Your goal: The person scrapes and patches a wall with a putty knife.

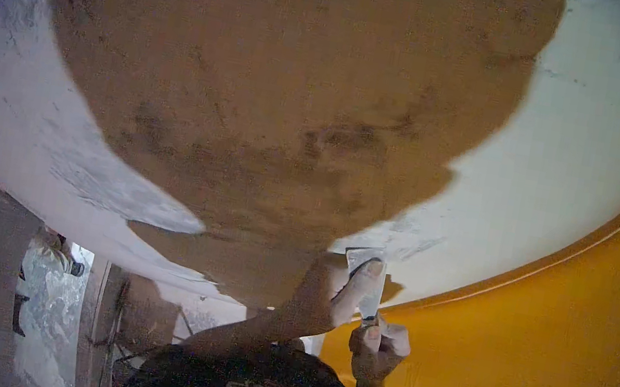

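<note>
Just right of centre, a putty knife [373, 289] with a pale, flat blade is held close to a white surface [583, 150]. My left hand [349, 293] presses its thumb flat on the blade, the fingers behind it mostly hidden. Below it, my right hand [381, 345] is closed around the tool's lower end. A large brown area [291, 66] covers much of the white surface in front of me; I cannot tell if it is shadow or colour. Greyish smears [135, 200] show along its left edge. Whether the blade touches the surface is unclear.
An orange-yellow panel [530, 357] fills the lower right, meeting the white surface along a curved edge [565, 251]. At the lower left stands a pale, blotchy upright surface [47, 321] beside a narrow post [92, 321]. The outer rim is dark.
</note>
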`<state>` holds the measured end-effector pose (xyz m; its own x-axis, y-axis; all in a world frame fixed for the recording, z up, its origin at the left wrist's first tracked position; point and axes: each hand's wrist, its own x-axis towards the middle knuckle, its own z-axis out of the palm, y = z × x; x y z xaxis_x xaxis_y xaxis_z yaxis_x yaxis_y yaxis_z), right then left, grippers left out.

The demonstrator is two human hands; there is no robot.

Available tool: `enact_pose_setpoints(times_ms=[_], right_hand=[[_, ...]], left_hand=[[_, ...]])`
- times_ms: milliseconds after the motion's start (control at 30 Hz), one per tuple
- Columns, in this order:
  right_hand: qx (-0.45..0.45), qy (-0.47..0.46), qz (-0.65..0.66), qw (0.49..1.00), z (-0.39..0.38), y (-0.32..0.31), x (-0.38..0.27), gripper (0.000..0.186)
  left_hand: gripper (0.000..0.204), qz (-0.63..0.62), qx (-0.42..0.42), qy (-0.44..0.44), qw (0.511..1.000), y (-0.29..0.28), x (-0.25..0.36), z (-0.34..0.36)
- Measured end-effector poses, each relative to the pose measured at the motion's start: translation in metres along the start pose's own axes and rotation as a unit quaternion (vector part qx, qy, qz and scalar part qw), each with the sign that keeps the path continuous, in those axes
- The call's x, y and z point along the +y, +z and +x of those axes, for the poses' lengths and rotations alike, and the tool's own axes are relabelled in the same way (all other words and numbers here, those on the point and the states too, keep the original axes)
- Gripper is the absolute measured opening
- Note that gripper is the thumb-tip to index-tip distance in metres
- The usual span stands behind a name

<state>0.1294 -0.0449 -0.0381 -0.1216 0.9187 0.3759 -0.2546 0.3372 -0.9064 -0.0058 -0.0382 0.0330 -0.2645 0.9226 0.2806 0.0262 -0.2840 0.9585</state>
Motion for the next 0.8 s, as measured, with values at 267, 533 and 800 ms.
enact_pose_setpoints(times_ms=[267,533,800], right_hand=[[-0.033,0.000,0.018,0.999,0.001,-0.010,0.002,0.025],[0.019,0.038,0.012,0.999,0.001,-0.006,0.001,0.027],[0.036,-0.003,0.017,0.999,0.000,-0.004,0.007,0.030]], left_hand=[[0.025,0.027,0.012,-0.029,0.999,-0.001,0.008,-0.004],[0.031,0.106,0.027,0.031,0.994,0.000,-0.001,0.001],[0.031,0.115,0.040,-0.003,0.993,0.003,-0.001,0.001]])
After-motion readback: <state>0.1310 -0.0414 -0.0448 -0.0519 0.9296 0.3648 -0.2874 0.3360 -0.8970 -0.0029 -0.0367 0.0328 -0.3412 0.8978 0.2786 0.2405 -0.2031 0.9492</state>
